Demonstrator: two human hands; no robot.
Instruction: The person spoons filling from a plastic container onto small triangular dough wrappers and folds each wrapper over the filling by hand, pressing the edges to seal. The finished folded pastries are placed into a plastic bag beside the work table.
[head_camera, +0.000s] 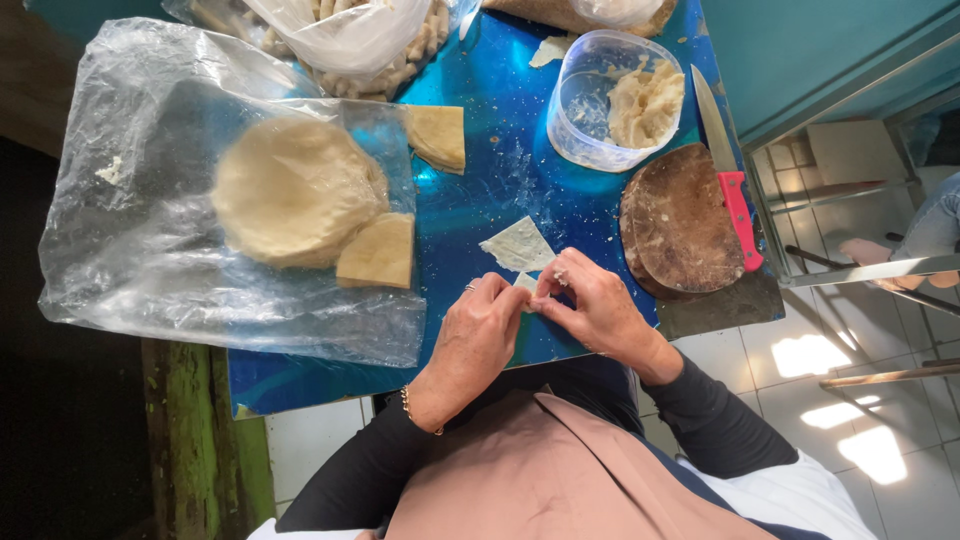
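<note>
Head view — one camera, looking down at the near edge of a glossy blue surface (480, 200) dusted with pale crumbs.

- Left hand (478, 335): fingers curled in, tips pinched on a small piece of thin pale wrapper (527, 284) held between both hands; ring on one finger, beaded bracelet at the wrist.
- Right hand (592, 308): fingers likewise bent and closed on the same piece, fingertips meeting those of the left hand; bits of dough cling to the knuckles.
- Triangular wrapper sheet (518, 246): flat, thin, off-white, lying on the surface just beyond the hands.
- Clear plastic bag (130, 250): crinkled, spread over the left part of the surface; on it a round stack of pale wrappers (295, 188) and a wedge-shaped stack (378, 252) touching its edge.
- Second wedge stack (437, 135): on the blue, just past the bag.
- Clear plastic tub (600, 100): rounded, holding lumpy cream-coloured filling.
- Round wooden board (682, 220): dark, worn, smeared — right of the hands.
- Knife (727, 165): long blade, pink-red handle, lying along the board's far side.
- Bags of pale pieces (350, 45): at the far edge, partly out of frame.
</note>
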